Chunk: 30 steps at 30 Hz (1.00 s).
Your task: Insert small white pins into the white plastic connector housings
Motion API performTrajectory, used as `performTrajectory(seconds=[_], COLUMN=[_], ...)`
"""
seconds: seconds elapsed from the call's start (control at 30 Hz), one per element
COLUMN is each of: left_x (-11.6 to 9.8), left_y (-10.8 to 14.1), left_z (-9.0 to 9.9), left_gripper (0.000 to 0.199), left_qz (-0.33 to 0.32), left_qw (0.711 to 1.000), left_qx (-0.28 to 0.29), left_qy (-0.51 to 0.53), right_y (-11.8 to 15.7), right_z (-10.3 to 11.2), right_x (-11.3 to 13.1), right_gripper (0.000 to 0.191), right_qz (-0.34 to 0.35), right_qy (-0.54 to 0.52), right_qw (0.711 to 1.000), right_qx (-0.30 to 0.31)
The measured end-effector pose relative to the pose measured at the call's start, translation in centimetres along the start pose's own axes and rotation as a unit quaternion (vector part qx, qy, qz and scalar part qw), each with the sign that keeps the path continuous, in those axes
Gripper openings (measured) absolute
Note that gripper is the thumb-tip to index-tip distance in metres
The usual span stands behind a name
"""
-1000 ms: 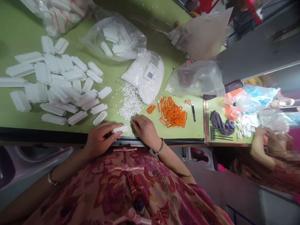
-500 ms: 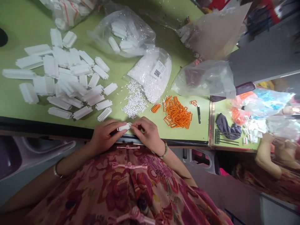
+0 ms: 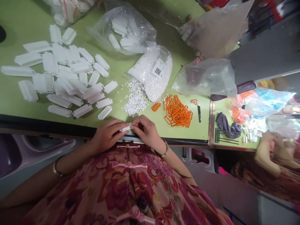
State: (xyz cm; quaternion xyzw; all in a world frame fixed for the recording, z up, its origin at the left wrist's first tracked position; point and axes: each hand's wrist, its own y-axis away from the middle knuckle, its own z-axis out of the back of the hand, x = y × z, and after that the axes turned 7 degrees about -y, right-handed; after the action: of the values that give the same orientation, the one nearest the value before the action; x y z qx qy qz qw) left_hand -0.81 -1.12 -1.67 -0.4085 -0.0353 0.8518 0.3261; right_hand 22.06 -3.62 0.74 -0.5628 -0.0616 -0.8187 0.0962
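Between my two hands, at the front edge of the table, is a small white plastic piece (image 3: 126,127). My left hand (image 3: 108,132) grips its left end between thumb and fingers. My right hand (image 3: 145,129) has its thumb and fingertips closed on the right end. A smooth white face of the piece shows; the rest is covered by fingers. Just beyond lies a similar white piece with rows of holes (image 3: 104,112). Small white pegs (image 3: 134,100) are heaped past my fingertips, and orange frames (image 3: 177,112) are piled to the right.
Many white pieces (image 3: 67,72) cover the left of the green table (image 3: 117,111). A bag of pegs (image 3: 152,73) and other clear bags (image 3: 206,76) lie farther back. A black-handled tool (image 3: 199,113) is at the right. Another person's arm (image 3: 267,154) is at the far right.
The white piece has turned between my fingers: its row of holes showed before, and a smooth face shows now. The view has shifted slightly.
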Motion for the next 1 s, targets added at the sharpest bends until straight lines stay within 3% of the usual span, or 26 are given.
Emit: performTrajectory(seconds=[0.03, 0.13, 0.27, 0.43, 0.53, 0.67, 0.77, 0.87, 1.0], left_x=[-0.1, -0.2, -0.1, 0.0, 0.0, 0.0, -0.2, -0.4, -0.5], left_y=[-0.1, -0.2, -0.2, 0.0, 0.0, 0.1, 0.2, 0.3, 0.1], left_z=[0.0, -0.1, -0.2, -0.2, -0.2, 0.0, 0.1, 0.0, -0.1], left_gripper=[0.029, 0.028, 0.027, 0.026, 0.026, 0.024, 0.023, 0.023, 0.021], left_qz=[0.01, 0.031, 0.033, 0.009, 0.007, 0.028, 0.079, 0.138, 0.165], left_qw=[1.0, 0.999, 0.999, 1.0, 0.999, 0.998, 0.993, 0.981, 0.973], left_qx=[-0.001, -0.008, -0.001, 0.005, 0.011, 0.02, -0.001, -0.018, -0.028], left_qy=[0.01, 0.038, 0.031, 0.029, 0.034, 0.052, 0.091, 0.138, 0.157], right_y=[0.1, 0.3, 0.4, 0.4, 0.6, 0.9, 0.6, -0.1, -1.4], right_z=[0.1, 0.5, 0.4, -1.2, -1.5, 0.2, 2.1, 2.6, 1.2], right_x=[-0.1, -0.2, 0.1, -0.2, -0.6, -1.2, -1.6, -2.0, -2.6], right_gripper=[0.01, 0.035, 0.046, 0.043, 0.043, 0.042, 0.027, 0.011, 0.012], right_qz=[-0.021, -0.097, -0.187, -0.194, -0.187, -0.141, -0.079, -0.015, 0.019], right_qy=[-0.027, -0.129, -0.263, -0.344, -0.344, -0.247, -0.068, 0.12, 0.218], right_qw=[0.999, 0.987, 0.945, 0.919, 0.92, 0.957, 0.994, 0.989, 0.975], right_qx=[-0.001, 0.004, 0.059, 0.005, -0.006, 0.052, -0.014, -0.083, -0.039])
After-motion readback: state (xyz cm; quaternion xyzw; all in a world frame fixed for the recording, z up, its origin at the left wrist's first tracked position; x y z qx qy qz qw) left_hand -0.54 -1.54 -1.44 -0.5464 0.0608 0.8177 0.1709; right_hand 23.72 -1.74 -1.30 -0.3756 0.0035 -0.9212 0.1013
